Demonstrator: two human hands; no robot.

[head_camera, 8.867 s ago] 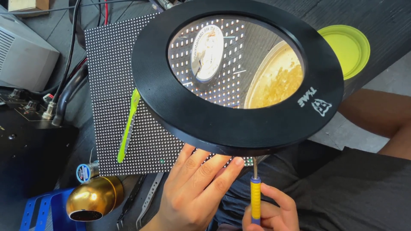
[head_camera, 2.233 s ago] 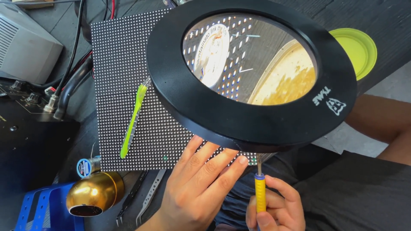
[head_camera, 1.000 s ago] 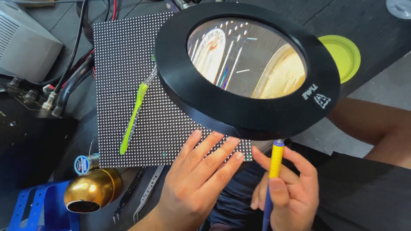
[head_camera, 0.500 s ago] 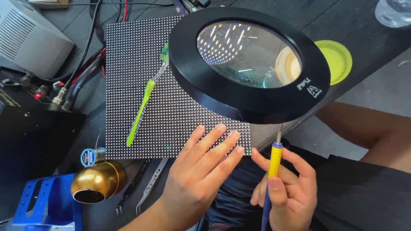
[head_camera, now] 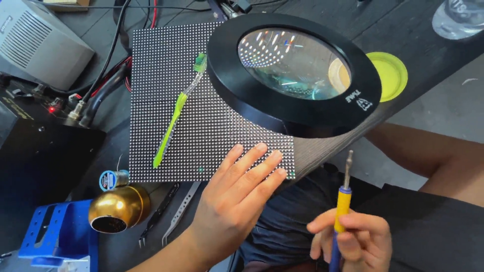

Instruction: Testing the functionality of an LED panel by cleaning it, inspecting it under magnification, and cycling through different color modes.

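Your left hand (head_camera: 237, 194) lies flat with fingers spread on the near right corner of the dotted LED panel (head_camera: 176, 80), pressing it to the bench. Your right hand (head_camera: 353, 242) is closed around the yellow-handled soldering iron (head_camera: 342, 201), tip up, held clear of the bench edge over your lap.

Findings, largest first. The black ring magnifier lamp (head_camera: 295, 113) overhangs the panel's right side and hides that part of it; I cannot tell what lies beneath. The grey box (head_camera: 35, 45) and black unit (head_camera: 40, 156) with their cables crowd the left. The green toothbrush (head_camera: 176, 113) lies loose and diagonal on the panel. The brass tip cleaner (head_camera: 118, 209), solder spool (head_camera: 108, 180) and tweezers (head_camera: 176, 216) sit near the front edge.

Risks, as judged: the iron's tip stands near your trouser leg and forearm; a slip could burn either. Bringing it in under the lamp leaves little headroom, so the shaft could strike the rim. Open room lies mainly on the panel's centre and upper left.
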